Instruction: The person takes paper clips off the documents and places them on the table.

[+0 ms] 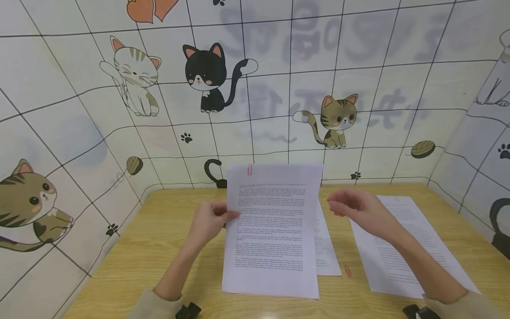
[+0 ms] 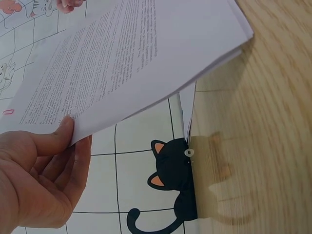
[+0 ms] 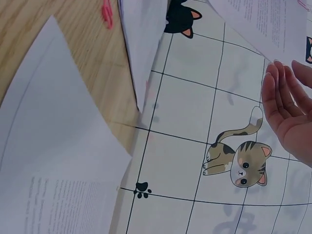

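Note:
My left hand (image 1: 211, 219) pinches the left edge of a stack of printed sheets (image 1: 272, 226), lifted and tilted above the wooden table (image 1: 159, 230); a pink paper clip (image 1: 249, 169) sits on its top edge. In the left wrist view the thumb (image 2: 61, 134) lies on the sheets (image 2: 126, 53). My right hand (image 1: 354, 206) hovers just right of the stack with fingers relaxed, holding nothing; in the right wrist view its fingers (image 3: 280, 95) are straight beside the paper's edge (image 3: 263, 24).
Another printed sheet (image 1: 326, 248) lies flat under the lifted stack. A clipped set of pages (image 1: 406, 248) lies at the right. A loose pink paper clip (image 1: 348, 270) rests on the table between them. Cat-patterned walls (image 1: 279, 88) close in the table.

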Available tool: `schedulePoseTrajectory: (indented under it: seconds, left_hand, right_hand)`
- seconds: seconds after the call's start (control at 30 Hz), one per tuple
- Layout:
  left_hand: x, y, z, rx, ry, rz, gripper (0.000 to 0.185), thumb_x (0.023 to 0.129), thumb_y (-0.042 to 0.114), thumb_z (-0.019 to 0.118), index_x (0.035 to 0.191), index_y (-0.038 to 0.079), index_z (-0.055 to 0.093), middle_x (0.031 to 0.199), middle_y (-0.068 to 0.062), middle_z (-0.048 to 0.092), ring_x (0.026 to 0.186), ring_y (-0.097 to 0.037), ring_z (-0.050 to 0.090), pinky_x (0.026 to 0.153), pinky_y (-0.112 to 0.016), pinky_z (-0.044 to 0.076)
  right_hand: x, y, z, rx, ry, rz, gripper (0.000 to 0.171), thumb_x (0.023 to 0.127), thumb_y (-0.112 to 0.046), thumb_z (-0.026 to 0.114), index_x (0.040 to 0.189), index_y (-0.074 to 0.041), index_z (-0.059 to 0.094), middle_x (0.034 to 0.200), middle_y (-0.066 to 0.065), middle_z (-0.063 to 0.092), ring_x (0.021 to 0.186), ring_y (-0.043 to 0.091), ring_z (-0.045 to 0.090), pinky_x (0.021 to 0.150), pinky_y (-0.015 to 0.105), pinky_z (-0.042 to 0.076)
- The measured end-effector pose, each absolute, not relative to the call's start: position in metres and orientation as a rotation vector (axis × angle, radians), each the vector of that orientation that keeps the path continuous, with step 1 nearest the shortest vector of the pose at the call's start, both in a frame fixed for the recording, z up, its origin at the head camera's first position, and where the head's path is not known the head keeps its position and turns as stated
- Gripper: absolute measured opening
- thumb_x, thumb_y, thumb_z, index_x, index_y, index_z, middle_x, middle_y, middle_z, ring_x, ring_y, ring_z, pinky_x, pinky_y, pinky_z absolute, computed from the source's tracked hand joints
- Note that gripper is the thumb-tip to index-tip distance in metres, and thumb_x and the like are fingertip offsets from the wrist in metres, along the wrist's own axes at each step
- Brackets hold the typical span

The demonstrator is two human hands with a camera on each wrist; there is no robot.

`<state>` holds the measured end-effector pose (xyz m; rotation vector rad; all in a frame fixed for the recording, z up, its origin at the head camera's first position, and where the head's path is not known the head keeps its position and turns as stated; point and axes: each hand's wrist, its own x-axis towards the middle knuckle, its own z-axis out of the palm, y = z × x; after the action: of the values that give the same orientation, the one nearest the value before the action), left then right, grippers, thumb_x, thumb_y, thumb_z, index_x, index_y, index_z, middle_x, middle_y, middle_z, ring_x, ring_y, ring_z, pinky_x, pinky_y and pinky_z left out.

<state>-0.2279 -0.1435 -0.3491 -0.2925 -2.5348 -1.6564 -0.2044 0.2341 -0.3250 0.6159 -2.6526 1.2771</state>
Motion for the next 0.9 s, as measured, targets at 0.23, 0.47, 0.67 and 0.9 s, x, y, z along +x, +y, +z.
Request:
schedulePoseTrajectory:
  seconds: [0.23,0.47,0.67,0.9]
  left_hand:
    - [-0.229,-0.142,-0.352,-0.304,-2.514,-1.621,0.005,0.086,-0.002,0.076,0.090,-0.002,0.078,0.079,-0.010,0.074,0.065,-0.019,0.066,0.063,-0.038,0.057]
    - [-0.227,-0.139,-0.353,-0.305,-2.523,-1.565,0.003,0.085,-0.001,0.077,0.088,-0.001,0.079,0.077,-0.008,0.074,0.063,-0.018,0.065,0.059,-0.032,0.055]
    - [-0.225,-0.135,-0.354,-0.337,-2.515,-1.513,0.004,0.084,-0.002,0.077,0.088,-0.002,0.078,0.077,-0.008,0.074,0.064,-0.017,0.067,0.060,-0.035,0.057]
    - [-0.224,-0.132,-0.354,-0.381,-2.509,-1.440,0.006,0.083,-0.002,0.078,0.089,-0.002,0.079,0.078,-0.008,0.075,0.065,-0.016,0.068,0.058,-0.028,0.054]
  right_hand:
    - [-0.204,0.221,-0.316,0.604,-2.562,1.247,0.020,0.100,-0.022,0.066,0.116,-0.009,0.068,0.105,0.002,0.071,0.090,0.015,0.066,0.076,0.026,0.052]
    - [-0.205,0.209,-0.310,0.573,-2.471,1.234,0.021,0.099,-0.023,0.067,0.115,-0.009,0.069,0.106,0.002,0.071,0.091,0.015,0.064,0.073,0.023,0.047]
    - [-0.206,0.198,-0.305,0.570,-2.404,1.280,0.018,0.099,-0.021,0.068,0.113,-0.011,0.070,0.107,0.001,0.070,0.093,0.013,0.063,0.075,0.022,0.045]
    - [-0.208,0.184,-0.301,0.602,-2.313,1.300,0.017,0.099,-0.018,0.067,0.115,-0.011,0.069,0.109,0.000,0.070,0.099,0.009,0.062,0.085,0.021,0.046]
